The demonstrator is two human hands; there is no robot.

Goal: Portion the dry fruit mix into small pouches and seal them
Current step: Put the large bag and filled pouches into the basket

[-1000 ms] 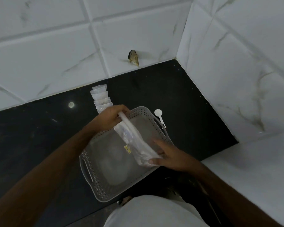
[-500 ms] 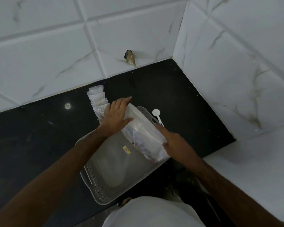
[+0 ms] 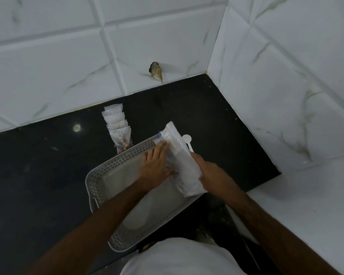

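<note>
The large clear plastic bag of dry fruit mix [image 3: 180, 161], earlier lifted, is now laid along the grey perforated basket's [image 3: 107, 171] right rim. It is pressed flat by the left hand [image 3: 155, 165] and gripped low by the right hand [image 3: 211, 175], so bulk portioning seems finished.

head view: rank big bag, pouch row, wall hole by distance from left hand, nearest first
1. Big bag: under the left hand, on the basket's right side.
2. Pouch row: on the counter, past the basket's far rim.
3. Wall hole: up on the back tiles.
</note>
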